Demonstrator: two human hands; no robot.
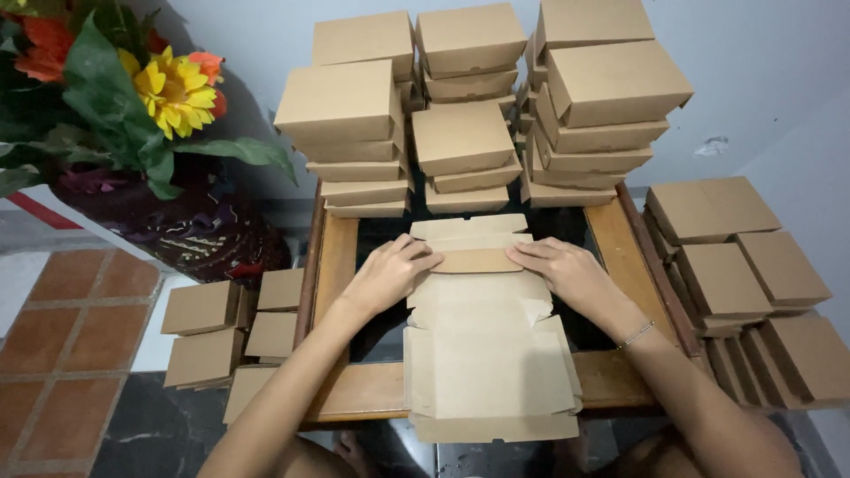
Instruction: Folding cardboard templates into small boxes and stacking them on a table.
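A flat brown cardboard box blank lies unfolded at the near edge of a small wooden-framed table with a dark top, its near flap hanging just past the table's front rail. At the blank's far end, both of the person's hands press down on a folded strip of the card. The left hand rests palm down on the strip's left end, fingers stretched nearly flat and close together, pinning the fold without gripping it. The right hand, a thin bracelet at its wrist, mirrors it on the right end, fingers extended and laid flat on the card.

Beyond the hands, at the far side of the table, stand three stacks of finished brown boxes, piled closely side by side against a pale wall. More closed boxes are stacked on the right, just beside the table. On the left, a smaller group of boxes sits on the floor near the table's frame. Far left, a dark patterned vase holds a yellow sunflower with orange blooms and broad green leaves, above terracotta floor tiles.
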